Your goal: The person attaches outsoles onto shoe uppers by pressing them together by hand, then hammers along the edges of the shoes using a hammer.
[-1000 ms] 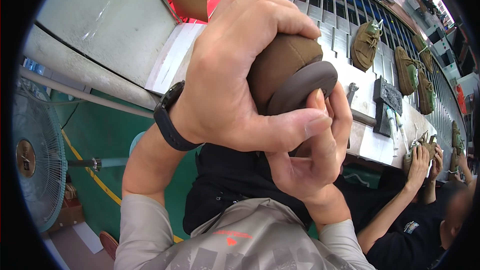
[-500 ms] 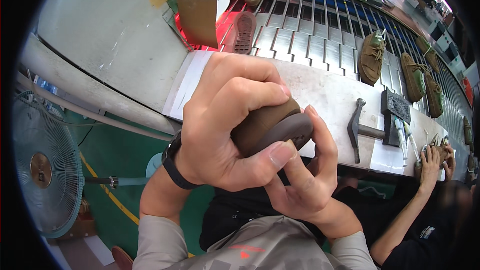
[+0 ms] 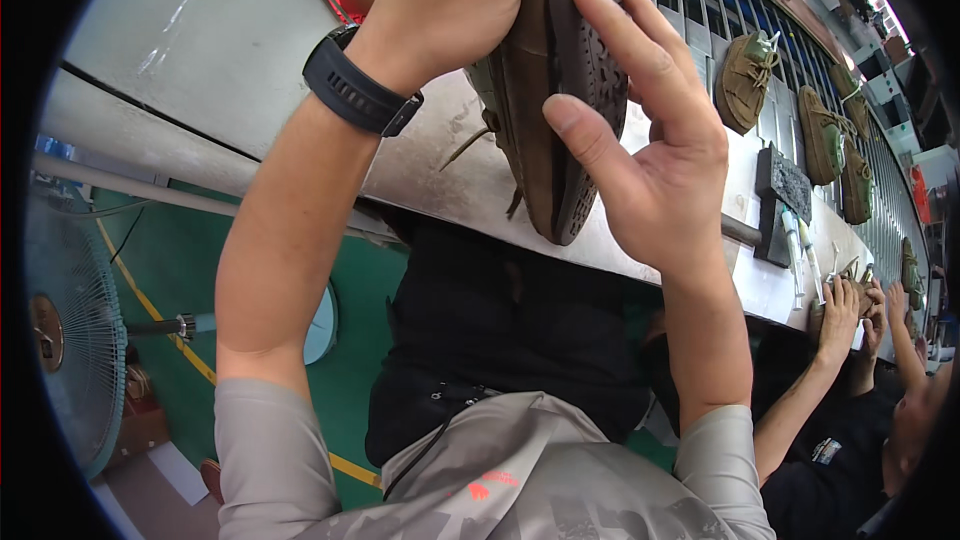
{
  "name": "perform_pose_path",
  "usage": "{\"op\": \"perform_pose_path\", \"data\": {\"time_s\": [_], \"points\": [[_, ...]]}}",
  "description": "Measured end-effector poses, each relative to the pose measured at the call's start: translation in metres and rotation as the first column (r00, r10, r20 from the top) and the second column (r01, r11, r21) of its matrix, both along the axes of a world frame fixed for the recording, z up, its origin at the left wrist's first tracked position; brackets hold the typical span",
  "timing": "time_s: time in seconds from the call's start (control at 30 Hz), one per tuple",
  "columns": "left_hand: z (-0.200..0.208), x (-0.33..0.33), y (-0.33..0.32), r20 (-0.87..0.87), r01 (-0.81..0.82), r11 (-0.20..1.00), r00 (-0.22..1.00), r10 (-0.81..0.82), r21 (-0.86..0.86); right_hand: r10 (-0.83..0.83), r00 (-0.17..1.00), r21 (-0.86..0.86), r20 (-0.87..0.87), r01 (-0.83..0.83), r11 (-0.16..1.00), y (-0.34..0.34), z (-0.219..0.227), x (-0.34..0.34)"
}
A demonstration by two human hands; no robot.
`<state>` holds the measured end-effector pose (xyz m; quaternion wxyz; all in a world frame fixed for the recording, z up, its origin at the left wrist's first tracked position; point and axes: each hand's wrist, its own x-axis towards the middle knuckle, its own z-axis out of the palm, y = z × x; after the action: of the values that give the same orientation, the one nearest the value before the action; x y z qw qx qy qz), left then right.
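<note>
A brown shoe point(image 3: 532, 130) hangs upright over the table edge, its dark treaded sole point(image 3: 590, 90) turned to the right. My left hand point(image 3: 455, 0) grips its upper end; the fingertips are partly hidden behind the shoe and at the top of the picture. Loose laces dangle on the shoe's left side. My right hand point(image 3: 665, 140) has its fingers stretched and apart, with the index finger and thumb against the sole's edge. Behind this hand a hammer handle point(image 3: 742, 231) shows, the hammer's head being hidden.
Several brown shoes point(image 3: 748, 80) stand on the metal roller conveyor beyond the table point(image 3: 420, 165). Beside a black block point(image 3: 784, 180) lie slim white tubes point(image 3: 800, 262). Co-workers' hands point(image 3: 840, 320) handle a shoe at the right. A fan point(image 3: 75, 340) stands at the left.
The shoe has swung from end-on to lengthwise, showing its side and sole. My left hand has moved up and away; my right hand has shifted right, its fingers now stretched along the sole.
</note>
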<state>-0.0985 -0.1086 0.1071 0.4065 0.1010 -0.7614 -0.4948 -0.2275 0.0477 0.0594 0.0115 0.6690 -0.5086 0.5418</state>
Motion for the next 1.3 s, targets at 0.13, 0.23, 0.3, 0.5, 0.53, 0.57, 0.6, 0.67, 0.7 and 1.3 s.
{"op": "perform_pose_path", "data": {"time_s": [0.13,0.23,0.3,0.5,0.53,0.57,0.6,0.67,0.7,1.3], "points": [[-0.004,0.0,-0.003,0.014,-0.048,0.999,0.999,0.048,-0.022,0.015,0.999,-0.008,-0.032,-0.015,1.0,-0.008,-0.006,-0.002],[-0.007,-0.001,-0.004,0.002,-0.096,0.993,0.995,0.097,-0.064,0.022,0.999,-0.025,-0.036,-0.023,0.999,-0.009,-0.006,0.002],[-0.01,-0.002,-0.005,-0.008,-0.13,0.989,0.992,0.129,-0.067,0.023,1.0,-0.013,-0.02,-0.023,1.0,-0.012,-0.005,0.007],[-0.008,0.003,-0.004,0.049,-0.265,0.955,0.961,0.273,-0.13,-0.061,0.99,-0.037,-0.127,0.057,0.998,-0.017,-0.01,0.008],[-0.012,0.005,-0.009,0.035,-0.296,0.929,0.95,0.311,-0.222,-0.058,0.989,-0.016,-0.134,0.057,0.998,-0.014,-0.012,0.01],[-0.015,0.007,-0.011,0.018,-0.323,0.894,0.938,0.346,-0.311,-0.056,0.988,0.006,-0.142,0.057,0.998,-0.013,-0.015,0.011],[-0.016,0.008,-0.01,0.023,-0.324,0.895,0.937,0.347,-0.305,-0.045,0.986,0.002,-0.161,0.046,0.999,-0.012,-0.02,0.012],[-0.019,0.009,-0.005,-0.069,-0.268,0.929,0.963,0.259,-0.254,-0.039,0.99,-0.001,-0.133,0.039,0.999,-0.013,-0.023,0.014],[-0.021,0.01,-0.01,-0.067,-0.27,0.929,0.963,0.262,-0.252,-0.036,0.994,-0.016,-0.108,0.034,0.999,-0.015,-0.022,0.017],[-0.045,0.029,-0.028,-0.017,-0.408,0.882,0.909,0.416,-0.236,-0.048,0.993,-0.002,-0.109,0.048,0.999,-0.022,-0.052,0.035]]}}
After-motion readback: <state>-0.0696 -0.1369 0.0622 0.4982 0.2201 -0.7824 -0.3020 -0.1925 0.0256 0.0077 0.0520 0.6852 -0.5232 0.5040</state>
